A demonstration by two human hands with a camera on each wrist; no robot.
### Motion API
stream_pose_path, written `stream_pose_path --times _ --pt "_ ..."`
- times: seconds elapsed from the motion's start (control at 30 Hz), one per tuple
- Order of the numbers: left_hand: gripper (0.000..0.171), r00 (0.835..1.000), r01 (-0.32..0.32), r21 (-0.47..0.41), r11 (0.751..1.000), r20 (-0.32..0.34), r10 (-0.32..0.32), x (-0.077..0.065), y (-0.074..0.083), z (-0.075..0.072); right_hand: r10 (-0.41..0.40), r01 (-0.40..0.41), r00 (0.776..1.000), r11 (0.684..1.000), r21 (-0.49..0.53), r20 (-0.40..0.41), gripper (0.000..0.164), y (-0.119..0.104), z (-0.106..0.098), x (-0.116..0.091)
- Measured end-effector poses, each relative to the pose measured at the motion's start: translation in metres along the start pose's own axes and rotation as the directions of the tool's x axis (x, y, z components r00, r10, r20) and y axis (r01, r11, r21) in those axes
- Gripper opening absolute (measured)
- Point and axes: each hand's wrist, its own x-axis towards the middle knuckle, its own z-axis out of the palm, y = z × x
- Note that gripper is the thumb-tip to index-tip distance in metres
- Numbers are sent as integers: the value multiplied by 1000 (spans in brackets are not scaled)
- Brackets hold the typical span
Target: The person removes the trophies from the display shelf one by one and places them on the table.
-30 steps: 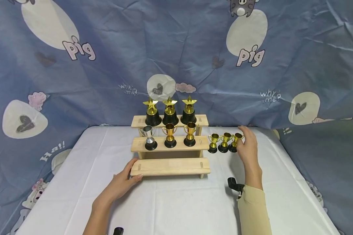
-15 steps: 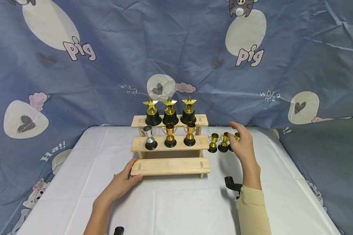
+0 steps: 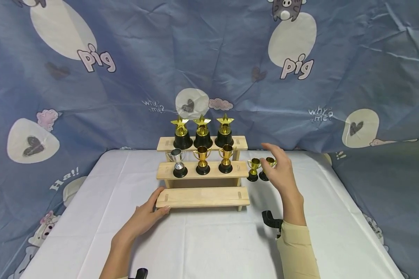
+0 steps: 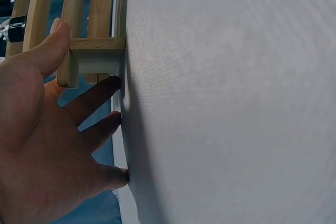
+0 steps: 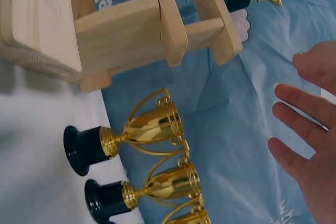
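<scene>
A three-step wooden display stand (image 3: 202, 197) stands on the white table. My left hand (image 3: 145, 219) holds the left end of its lowest step, thumb at the front edge and index finger at the back; the other fingers spread near the cloth in the left wrist view (image 4: 100, 129). My right hand (image 3: 280, 170) hovers with parted, unfilled fingers over small gold trophy cups at the stand's right. Two cups, the left one (image 3: 254, 169) and its neighbour (image 5: 173, 184), show in the head view; the third is hidden by the hand, but partly visible in the right wrist view.
Three star trophies (image 3: 203, 133) fill the top step. On the middle step stand a silver cup (image 3: 178, 162) and two gold cups, one (image 3: 202, 160) central. A blue patterned cloth (image 3: 125, 89) hangs behind the table.
My right hand has drawn left from the rightmost small cup, its fingers parting, and now overlaps the right-hand cups. The left hand stays at the stand; the cups have not moved.
</scene>
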Motion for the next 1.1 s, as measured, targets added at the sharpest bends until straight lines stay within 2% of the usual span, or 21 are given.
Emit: stream_pose_path --times 0.57,0.87,1.1 --pt "87 1000 8 -1 1000 9 -8 -1 2 0 -95 92 991 995 45 89 56 -22 23 3" --pt "87 1000 6 -4 1000 13 -5 0 2 -1 -152 143 978 987 67 145 64 -28 35 0" --pt "88 1000 -6 -5 1000 10 6 0 0 0 -145 130 966 988 84 215 69 -36 45 -2"
